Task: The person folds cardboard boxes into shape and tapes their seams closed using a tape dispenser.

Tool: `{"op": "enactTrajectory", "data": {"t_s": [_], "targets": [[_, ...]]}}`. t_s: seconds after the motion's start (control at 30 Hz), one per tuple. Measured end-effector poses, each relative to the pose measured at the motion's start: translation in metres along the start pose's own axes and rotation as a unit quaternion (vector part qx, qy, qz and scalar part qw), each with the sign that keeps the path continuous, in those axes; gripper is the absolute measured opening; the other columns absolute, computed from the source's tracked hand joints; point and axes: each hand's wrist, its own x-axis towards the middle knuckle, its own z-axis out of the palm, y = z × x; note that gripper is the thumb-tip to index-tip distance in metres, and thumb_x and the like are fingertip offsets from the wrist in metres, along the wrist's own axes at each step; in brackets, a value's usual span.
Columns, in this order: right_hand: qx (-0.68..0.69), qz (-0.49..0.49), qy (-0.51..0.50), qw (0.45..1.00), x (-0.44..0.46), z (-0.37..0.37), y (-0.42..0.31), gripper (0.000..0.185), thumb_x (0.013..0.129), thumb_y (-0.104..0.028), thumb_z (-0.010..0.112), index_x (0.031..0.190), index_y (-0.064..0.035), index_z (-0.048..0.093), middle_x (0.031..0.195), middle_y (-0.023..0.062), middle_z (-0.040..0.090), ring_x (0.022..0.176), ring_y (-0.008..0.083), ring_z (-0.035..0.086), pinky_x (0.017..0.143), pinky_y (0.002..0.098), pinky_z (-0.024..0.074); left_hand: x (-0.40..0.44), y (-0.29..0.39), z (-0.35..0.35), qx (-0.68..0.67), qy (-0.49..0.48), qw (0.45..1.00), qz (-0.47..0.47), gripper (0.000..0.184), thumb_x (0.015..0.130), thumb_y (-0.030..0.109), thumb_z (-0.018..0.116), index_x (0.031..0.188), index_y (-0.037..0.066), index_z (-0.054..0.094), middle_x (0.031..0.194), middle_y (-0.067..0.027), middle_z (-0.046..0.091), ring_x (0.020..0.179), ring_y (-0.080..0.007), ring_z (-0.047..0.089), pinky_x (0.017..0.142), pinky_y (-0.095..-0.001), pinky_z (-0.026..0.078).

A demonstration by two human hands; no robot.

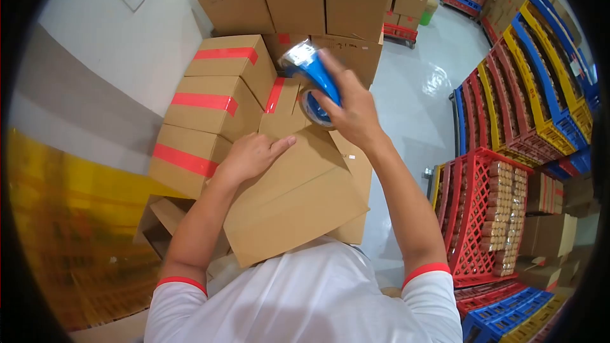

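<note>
A blue tape dispenser (pixel 325 79) is gripped in my right hand (pixel 357 105), raised over the far end of a cardboard box (pixel 295 200). The dispenser's metallic head is blurred and points up and to the left. My left hand (pixel 251 155) lies on the box's far left part, its thumb stretched to the right and its other fingers partly bent. Nothing shows in that hand. The box rests against my white shirt, and a faint line runs across its upper face.
Boxes with red tape (pixel 203 101) are stacked on the left, and more boxes (pixel 292 3) stand ahead. An open box (pixel 159 222) is beside my left arm. Red, blue and yellow crates (pixel 483 216) line the right side. Yellow translucent sheeting (pixel 76 235) hangs at lower left.
</note>
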Motion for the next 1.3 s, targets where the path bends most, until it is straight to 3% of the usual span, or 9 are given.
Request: {"op": "enactTrajectory", "data": {"t_s": [0.1, 0.23, 0.3, 0.73, 0.87, 0.97, 1.17, 1.23, 1.3], "targets": [[-0.073, 0.056, -0.048, 0.995, 0.017, -0.01, -0.015, 0.073, 0.095, -0.019, 0.077, 0.162, -0.0273, 0.048, 0.119, 0.0165, 0.066, 0.098, 0.034, 0.07, 0.089, 0.0405, 0.0556, -0.004, -0.005, 0.003, -0.016, 0.023, 1.0, 0.007, 0.081, 0.109, 0.064, 0.044, 0.076, -0.005, 0.071, 0.08, -0.0316, 0.068, 0.085, -0.0504, 0.067, 0.081, -0.0571, 0.051], [0.008, -0.055, 0.024, 0.998, 0.01, 0.005, -0.019, 0.073, 0.095, -0.024, 0.077, 0.162, -0.0274, 0.048, 0.102, 0.0146, 0.064, 0.089, 0.0342, 0.067, 0.082, 0.0432, 0.0546, 0.001, -0.011, 0.006, -0.017, 0.052, 0.998, 0.039, 0.082, 0.109, 0.063, 0.044, 0.075, -0.006, 0.071, 0.08, -0.0322, 0.068, 0.083, -0.0516, 0.067, 0.08, -0.0571, 0.052], [-0.089, 0.057, -0.091, 0.99, 0.007, -0.007, -0.027, 0.074, 0.094, -0.021, 0.077, 0.162, -0.0253, 0.048, 0.108, 0.0144, 0.066, 0.097, 0.0342, 0.068, 0.088, 0.0423, 0.0547, -0.005, -0.011, 0.002, -0.006, 0.041, 0.999, 0.031, 0.084, 0.109, 0.065, 0.042, 0.075, -0.006, 0.072, 0.082, -0.032, 0.069, 0.085, -0.0511, 0.068, 0.082, -0.0568, 0.053], [0.105, -0.049, 0.284, 0.952, -0.188, -0.063, -0.012, 0.087, 0.094, -0.02, 0.077, 0.163, 0.0071, 0.032, 0.159, 0.0249, 0.048, 0.146, 0.0362, 0.048, 0.122, 0.0465, 0.0381, -0.004, -0.043, 0.006, -0.034, 0.107, 0.994, -0.02, 0.082, 0.111, 0.061, 0.041, 0.073, -0.008, 0.066, 0.082, -0.0346, 0.066, 0.084, -0.0544, 0.064, 0.079, -0.0605, 0.05], [0.003, 0.057, 0.113, 0.992, -0.187, -0.056, -0.018, 0.084, 0.096, -0.021, 0.077, 0.163, 0.0058, 0.034, 0.153, 0.021, 0.053, 0.127, 0.0335, 0.06, 0.112, 0.0444, 0.045, -0.007, -0.041, 0.005, -0.031, 0.107, 0.994, -0.013, 0.082, 0.111, 0.06, 0.04, 0.073, -0.008, 0.066, 0.081, -0.034, 0.066, 0.084, -0.0542, 0.064, 0.079, -0.0608, 0.049], [0.084, 0.006, 0.209, 0.974, -0.198, -0.049, -0.015, 0.082, 0.095, -0.02, 0.078, 0.161, 0.0066, 0.037, 0.151, 0.0231, 0.055, 0.125, 0.0329, 0.062, 0.108, 0.0428, 0.0479, -0.011, -0.04, 0.002, -0.044, 0.127, 0.991, -0.009, 0.078, 0.112, 0.057, 0.042, 0.075, -0.008, 0.065, 0.078, -0.0329, 0.065, 0.081, -0.0549, 0.063, 0.078, -0.0615, 0.049], [-0.048, -0.121, 0.123, 0.984, -0.201, -0.065, -0.028, 0.087, 0.097, -0.025, 0.077, 0.163, 0.0061, 0.031, 0.148, 0.0276, 0.054, 0.121, 0.0359, 0.062, 0.1, 0.0441, 0.0515, -0.033, 0.003, -0.005, -0.059, 0.257, 0.954, 0.144, 0.065, 0.115, 0.052, 0.037, 0.142, -0.001, 0.063, 0.141, -0.0279, 0.065, 0.132, -0.0426, 0.061, 0.113, -0.0461, 0.047], [-0.052, -0.141, 0.16, 0.976, -0.21, -0.066, -0.028, 0.089, 0.095, -0.025, 0.079, 0.164, 0.0034, 0.03, 0.139, 0.0283, 0.058, 0.114, 0.0357, 0.064, 0.093, 0.0448, 0.053, -0.056, 0.037, -0.025, -0.351, -0.001, 0.925, 0.143, 0.072, 0.115, 0.057, 0.031, 0.157, 0.002, 0.052, 0.162, -0.0179, 0.052, 0.154, -0.0328, 0.043, 0.128, -0.0446, 0.03], [-0.024, -0.117, 0.18, 0.976, -0.227, -0.066, -0.022, 0.091, 0.092, -0.025, 0.081, 0.164, -0.0005, 0.031, 0.13, 0.0282, 0.063, 0.108, 0.036, 0.065, 0.088, 0.0461, 0.0541, -0.069, 0.059, -0.026, -0.48, -0.077, 0.857, 0.171, 0.077, 0.115, 0.061, 0.028, 0.157, 0.002, 0.052, 0.161, -0.0159, 0.052, 0.155, -0.0306, 0.041, 0.129, -0.0458, 0.028]]}}
